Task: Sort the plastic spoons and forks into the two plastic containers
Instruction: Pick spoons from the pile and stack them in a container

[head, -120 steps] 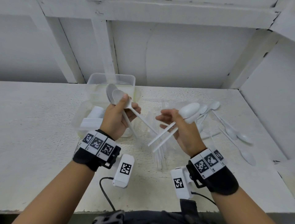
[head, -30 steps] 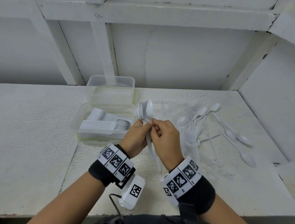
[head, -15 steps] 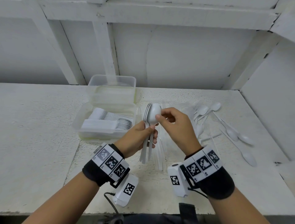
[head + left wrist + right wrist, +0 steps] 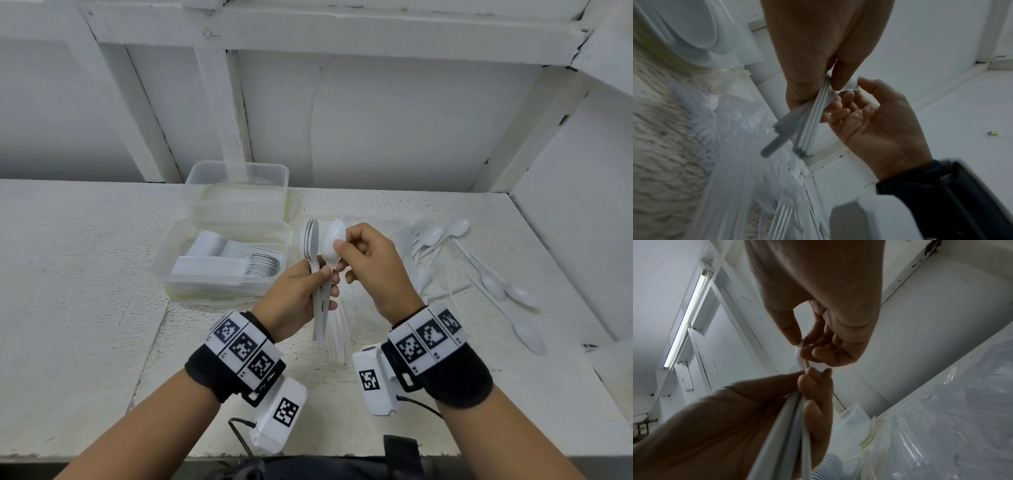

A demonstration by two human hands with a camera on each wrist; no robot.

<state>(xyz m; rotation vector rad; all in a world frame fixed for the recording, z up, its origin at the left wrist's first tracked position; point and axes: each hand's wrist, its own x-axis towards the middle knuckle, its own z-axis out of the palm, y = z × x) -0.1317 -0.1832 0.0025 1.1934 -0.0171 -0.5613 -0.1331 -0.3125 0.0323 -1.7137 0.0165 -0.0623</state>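
Nearest the camera, the left hand (image 4: 297,301) was curled round the handles of a small bundle of forks (image 4: 311,241), their tines standing upright above the fist; just beside it the right hand (image 4: 371,270) pinched the bowl of a single spoon (image 4: 332,244) between thumb and forefinger, the spoon's handle running down into the same left-hand grip; the two hands were close together, almost touching at the fingertips. Under the hands a loose heap of clear-wrapped cutlery (image 4: 339,329) lay on the white table (image 4: 85,274); to the right more loose spoons (image 4: 493,274) were scattered, well apart from the containers. Further back on the left stood the near container (image 4: 171,274), already holding a neat row of stacked utensils, though whether spoons or forks I could not tell; touching it behind was the far container (image 4: 236,192), whose contents the frames did not show clearly. The step in hand looked like picking the stray spoon out of the fork bundle; the next move would likely call for the right hand to draw the spoon free upward while the left loosened just enough not to spill the forks, then for each kind to go to its own container.
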